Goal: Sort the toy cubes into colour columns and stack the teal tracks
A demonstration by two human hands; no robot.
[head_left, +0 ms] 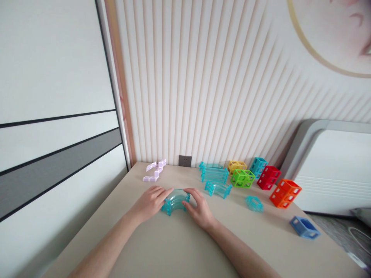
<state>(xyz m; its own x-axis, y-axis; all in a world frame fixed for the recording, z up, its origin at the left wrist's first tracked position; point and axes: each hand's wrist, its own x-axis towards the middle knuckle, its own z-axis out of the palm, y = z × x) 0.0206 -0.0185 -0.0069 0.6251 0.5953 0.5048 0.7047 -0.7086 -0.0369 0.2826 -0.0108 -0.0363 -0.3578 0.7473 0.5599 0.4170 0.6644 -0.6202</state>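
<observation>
A curved, see-through teal track piece lies on the table in front of me, perhaps with another one beneath it; I cannot tell. My left hand grips its left end, the fingers over the edge and the thumb mostly hidden. On the right end, my right hand has its thumb and index finger round the piece. To the right of my hands rests another curved teal track piece. Behind that stand straight teal track pieces. A teal round openwork piece lies farther right.
Pale purple blocks sit at the back left. Along the right are open-frame blocks: yellow, green, teal, red, orange and blue. A ribbed wall with a socket borders the table.
</observation>
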